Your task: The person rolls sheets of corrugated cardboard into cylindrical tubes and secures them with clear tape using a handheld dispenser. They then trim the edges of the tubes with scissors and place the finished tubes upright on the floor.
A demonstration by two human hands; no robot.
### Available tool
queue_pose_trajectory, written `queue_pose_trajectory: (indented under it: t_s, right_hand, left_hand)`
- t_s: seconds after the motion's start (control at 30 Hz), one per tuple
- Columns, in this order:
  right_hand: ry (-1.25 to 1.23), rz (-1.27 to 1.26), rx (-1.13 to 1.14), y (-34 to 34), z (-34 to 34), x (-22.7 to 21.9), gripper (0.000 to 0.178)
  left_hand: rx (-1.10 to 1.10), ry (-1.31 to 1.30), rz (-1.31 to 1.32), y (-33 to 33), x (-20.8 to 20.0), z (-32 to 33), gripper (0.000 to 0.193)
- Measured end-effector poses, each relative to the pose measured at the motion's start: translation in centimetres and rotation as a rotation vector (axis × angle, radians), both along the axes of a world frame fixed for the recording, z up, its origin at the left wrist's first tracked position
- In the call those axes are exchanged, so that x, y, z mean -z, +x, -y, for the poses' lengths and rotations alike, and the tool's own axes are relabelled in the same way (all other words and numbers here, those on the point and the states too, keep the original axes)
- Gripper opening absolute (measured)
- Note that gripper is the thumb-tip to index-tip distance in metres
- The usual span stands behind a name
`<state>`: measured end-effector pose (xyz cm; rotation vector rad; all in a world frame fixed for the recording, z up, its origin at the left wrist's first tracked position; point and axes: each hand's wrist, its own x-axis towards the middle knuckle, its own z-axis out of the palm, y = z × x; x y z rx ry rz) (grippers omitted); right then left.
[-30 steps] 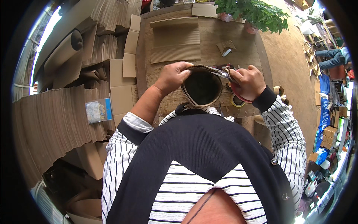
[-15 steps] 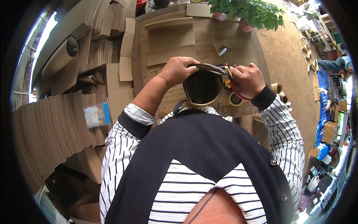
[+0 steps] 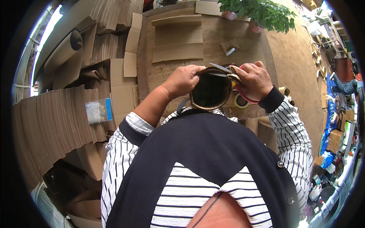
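Note:
A round cardboard tube (image 3: 210, 91) stands mouth-up close to my chest, its inside dark. My left hand (image 3: 182, 80) pinches its far-left rim, thumb inside and fingers outside. In my right hand (image 3: 254, 81) is a pair of scissors (image 3: 219, 68) with red handles, blades spread apart at the tube's far rim. A narrow cut strip of cardboard (image 3: 234, 78) sticks out beside the blades, against my right fingers. Just under the right hand lies a yellow-edged roll of tape (image 3: 241, 101), partly covered.
Corrugated cardboard (image 3: 178, 38) and a small cardboard scrap (image 3: 229, 46) lie on the wooden table (image 3: 213, 28). Tall cardboard stacks (image 3: 57, 125) stand at left, one bearing a clear packet (image 3: 98, 111). A leafy plant (image 3: 262, 14) is at the far edge. Another person's leg (image 3: 344, 87) shows far right.
The scissor blades have spread apart, and the upper blade now points up and left past the rim. The whole view has shifted slightly; my left hand keeps its hold.

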<state>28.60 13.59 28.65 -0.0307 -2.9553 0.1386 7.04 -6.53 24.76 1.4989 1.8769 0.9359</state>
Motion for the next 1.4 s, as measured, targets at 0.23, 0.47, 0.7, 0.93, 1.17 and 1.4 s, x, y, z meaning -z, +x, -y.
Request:
queue_pose_trajectory:
  t_s: [0.23,0.47,0.7,0.93,1.17,1.4]
  right_hand:
    - [0.006,0.067,0.065,2.4,-0.9,1.2,0.052]
    - [-0.010,0.028,0.060,1.2,0.3,-0.6,0.050]
    - [0.049,0.041,0.071,2.1,-0.7,1.6,0.049]
    - [-0.007,0.000,0.036,1.4,-0.2,0.5,0.054]
    - [0.023,0.039,0.043,1.1,-1.3,1.7,0.051]
    - [-0.024,-0.013,0.053,2.0,-1.8,2.2,0.050]
  left_hand:
    - [-0.153,-0.005,-0.177,0.7,-0.3,0.2,0.032]
    - [-0.004,0.024,-0.154,1.4,-0.3,-0.4,0.033]
    - [-0.119,-0.151,0.076,-1.3,-1.3,-2.8,0.027]
    - [0.025,-0.024,-0.063,-0.2,-0.3,-1.2,0.027]
    - [-0.065,-0.148,-0.105,-2.3,-1.6,-3.9,0.022]
    - [-0.179,0.147,-0.052,0.5,1.3,-0.3,0.022]
